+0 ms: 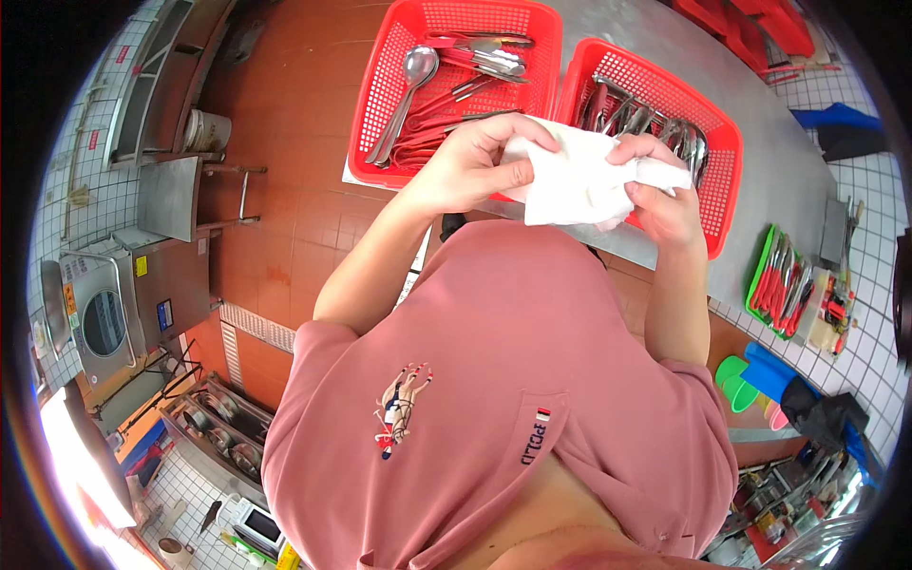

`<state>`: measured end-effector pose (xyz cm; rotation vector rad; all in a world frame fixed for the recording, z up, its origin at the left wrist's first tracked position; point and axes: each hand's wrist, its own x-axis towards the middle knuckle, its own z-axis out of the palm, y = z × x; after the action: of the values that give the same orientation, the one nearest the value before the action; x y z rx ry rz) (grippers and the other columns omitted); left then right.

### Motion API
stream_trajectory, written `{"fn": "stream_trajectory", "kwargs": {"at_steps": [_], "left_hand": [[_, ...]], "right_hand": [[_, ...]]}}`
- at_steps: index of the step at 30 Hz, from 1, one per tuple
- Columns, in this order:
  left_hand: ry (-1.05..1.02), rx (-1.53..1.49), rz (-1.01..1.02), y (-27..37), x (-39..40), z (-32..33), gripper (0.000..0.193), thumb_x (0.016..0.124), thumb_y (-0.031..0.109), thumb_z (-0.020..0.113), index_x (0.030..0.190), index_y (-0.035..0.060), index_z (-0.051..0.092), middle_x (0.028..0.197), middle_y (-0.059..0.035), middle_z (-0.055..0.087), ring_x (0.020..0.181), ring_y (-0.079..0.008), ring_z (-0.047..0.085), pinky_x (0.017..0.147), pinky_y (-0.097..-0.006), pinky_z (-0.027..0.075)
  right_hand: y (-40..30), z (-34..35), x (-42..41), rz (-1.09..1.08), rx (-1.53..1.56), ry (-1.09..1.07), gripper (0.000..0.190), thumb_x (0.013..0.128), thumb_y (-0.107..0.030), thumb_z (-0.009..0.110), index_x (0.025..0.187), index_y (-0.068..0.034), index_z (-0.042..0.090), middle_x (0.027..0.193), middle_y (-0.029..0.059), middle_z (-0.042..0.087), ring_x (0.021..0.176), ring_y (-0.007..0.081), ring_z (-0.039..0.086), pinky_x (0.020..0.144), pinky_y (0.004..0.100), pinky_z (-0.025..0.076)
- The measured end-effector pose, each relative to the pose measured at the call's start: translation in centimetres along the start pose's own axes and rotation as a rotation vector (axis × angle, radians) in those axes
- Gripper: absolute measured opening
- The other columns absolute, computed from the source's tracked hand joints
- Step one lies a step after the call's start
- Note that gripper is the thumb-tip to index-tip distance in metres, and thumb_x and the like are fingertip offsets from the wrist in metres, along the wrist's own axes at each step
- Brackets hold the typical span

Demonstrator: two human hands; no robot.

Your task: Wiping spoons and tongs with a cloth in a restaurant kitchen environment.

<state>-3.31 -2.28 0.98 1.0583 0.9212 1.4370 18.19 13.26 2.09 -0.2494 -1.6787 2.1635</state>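
My left hand [484, 160] pinches the left side of a white cloth [578, 178] between thumb and fingers. My right hand [662, 189] grips the bunched right end of it. Whether something is wrapped inside the cloth cannot be seen. Just beyond my left hand is a red perforated plastic basket [370, 114] containing large metal spoons [419, 68] and several red-handled utensils [427, 132]. A second red basket [721, 153], behind the cloth and my right hand, contains several metal utensils [616, 110], partly covered from view.
Both baskets rest on a stainless steel table [769, 164]. Toward its right end is a green tray [757, 274] of red-handled utensils. Green cups [737, 385] are farther right. To the left, across the red tiled floor [285, 142], stand a white bucket [208, 132] and a steel machine [114, 306].
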Motion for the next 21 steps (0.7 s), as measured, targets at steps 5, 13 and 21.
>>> {"fn": "stream_trajectory", "kwargs": {"at_steps": [5, 13, 21], "left_hand": [[-0.095, -0.196, 0.132, -1.0, -0.4, -0.5, 0.015, 0.094, 0.014, 0.057, 0.106, 0.0049, 0.055, 0.102, -0.0027, 0.059, 0.094, -0.0111, 0.056, 0.082, -0.0276, 0.047], [0.057, -0.297, 0.073, 0.5, -0.8, -0.6, 0.017, 0.089, 0.011, 0.061, 0.104, 0.0064, 0.053, 0.101, -0.0010, 0.057, 0.091, -0.0102, 0.056, 0.080, -0.0259, 0.048], [0.039, -0.203, -0.045, -0.4, -1.6, -1.2, 0.017, 0.091, 0.016, 0.060, 0.104, 0.0110, 0.050, 0.132, -0.0183, 0.047, 0.114, -0.0260, 0.052, 0.091, -0.0364, 0.048]], "right_hand": [[-0.7, -0.6, 0.9, -0.248, -0.152, -0.217, 0.030, 0.079, -0.007, 0.062, 0.109, -0.001, 0.059, 0.111, 0.0132, 0.053, 0.105, 0.0223, 0.053, 0.088, 0.0347, 0.043], [-1.4, 2.0, 0.5, -0.126, -0.200, -0.158, 0.099, 0.066, -0.010, 0.081, 0.146, -0.004, 0.022, 0.138, 0.0202, 0.040, 0.128, 0.0296, 0.042, 0.105, 0.0425, 0.033], [0.8, 1.0, 1.0, -0.132, -0.305, 0.081, 0.060, 0.073, 0.009, 0.063, 0.130, 0.000, 0.049, 0.116, 0.0073, 0.061, 0.102, 0.0138, 0.056, 0.091, 0.0279, 0.044]]}}
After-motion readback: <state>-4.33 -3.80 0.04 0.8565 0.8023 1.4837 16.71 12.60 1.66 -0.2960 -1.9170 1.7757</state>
